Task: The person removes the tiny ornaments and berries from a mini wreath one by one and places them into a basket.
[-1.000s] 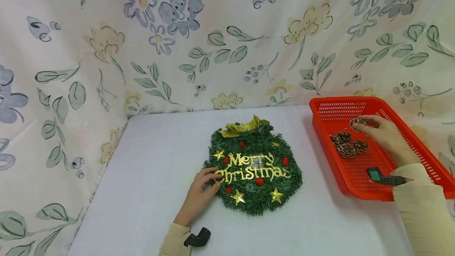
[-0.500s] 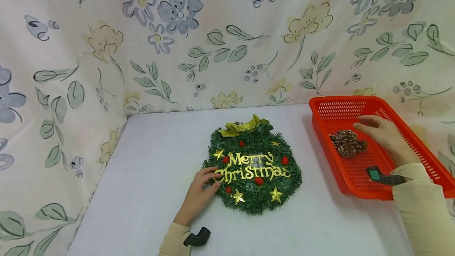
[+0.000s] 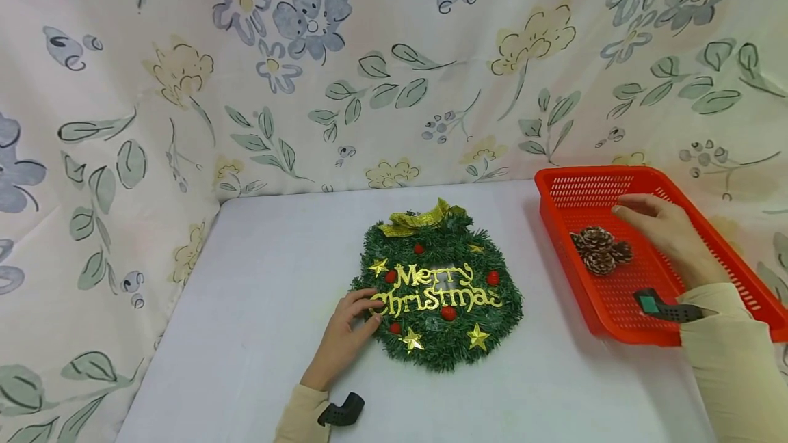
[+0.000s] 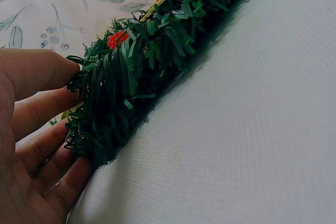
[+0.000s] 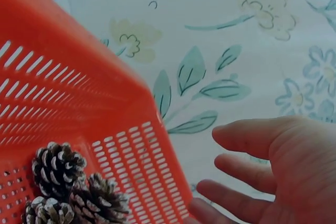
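A green tinsel wreath (image 3: 431, 340) lies on the white table, with gold "Merry Christmas" lettering (image 3: 437, 299), gold stars, red berries and a gold ribbon bow. My left hand (image 3: 345, 340) rests at its left edge, fingers loosely bent; the left wrist view has the fingertips right against the green tinsel (image 4: 115, 87). Over the red plastic basket (image 3: 557, 245), my right hand (image 3: 667, 234) hovers with relaxed, spread fingers and nothing between them. Several pine cones (image 3: 598, 251) with pale tips lie bunched near the basket's left side; the right wrist view shows them (image 5: 58, 169) up close.
The basket, with slotted walls, stands to the right of the wreath. A floral curtain (image 3: 394, 87) hangs behind the white table (image 3: 265, 279) and along its left side. Each wrist wears a black strapped device (image 3: 341, 410).
My right hand has let go of a pine cone, which dropped among the others in the basket. The left hand and the wreath have stayed in place.
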### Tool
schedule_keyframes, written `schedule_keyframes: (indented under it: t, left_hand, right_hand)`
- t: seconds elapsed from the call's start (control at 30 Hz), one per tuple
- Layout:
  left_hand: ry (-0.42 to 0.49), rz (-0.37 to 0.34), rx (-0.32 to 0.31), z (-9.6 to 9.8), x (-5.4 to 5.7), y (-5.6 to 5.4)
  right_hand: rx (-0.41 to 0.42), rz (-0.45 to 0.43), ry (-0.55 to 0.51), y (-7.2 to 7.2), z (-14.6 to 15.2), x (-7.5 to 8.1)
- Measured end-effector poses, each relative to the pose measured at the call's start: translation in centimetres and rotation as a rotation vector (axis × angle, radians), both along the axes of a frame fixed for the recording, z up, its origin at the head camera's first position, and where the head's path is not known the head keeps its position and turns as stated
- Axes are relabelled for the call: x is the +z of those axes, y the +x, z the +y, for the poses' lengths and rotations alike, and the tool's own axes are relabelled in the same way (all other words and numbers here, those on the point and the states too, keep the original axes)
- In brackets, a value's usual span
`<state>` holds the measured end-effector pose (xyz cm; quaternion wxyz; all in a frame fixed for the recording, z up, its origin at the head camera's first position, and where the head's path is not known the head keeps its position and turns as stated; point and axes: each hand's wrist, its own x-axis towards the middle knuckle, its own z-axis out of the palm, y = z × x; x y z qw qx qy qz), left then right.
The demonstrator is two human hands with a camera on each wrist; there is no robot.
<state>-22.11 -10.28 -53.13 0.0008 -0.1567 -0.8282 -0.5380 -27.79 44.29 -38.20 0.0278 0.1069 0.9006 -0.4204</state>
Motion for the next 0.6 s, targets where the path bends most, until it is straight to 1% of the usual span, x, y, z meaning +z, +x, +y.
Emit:
schedule_keyframes:
  t: [0.13, 0.27, 0.37, 0.6]
  left_hand:
    - [-0.002, -0.005, 0.003, 0.0, 0.0, 0.0]
    - [-0.005, -0.014, 0.009, 0.0, 0.0, 0.0]
    - [-0.005, -0.015, 0.010, 0.0, 0.0, 0.0]
    - [-0.001, -0.013, 0.009, 0.0, 0.1, 0.1]
  right_hand:
    - [-0.010, 0.048, 0.001, 0.2, -0.6, 0.7]
    - [-0.005, 0.101, 0.026, 0.4, -1.4, 1.4]
    - [-0.005, 0.120, 0.028, 0.6, -2.0, 2.0]
    - [-0.015, 0.168, -0.017, 1.4, -4.1, 3.7]
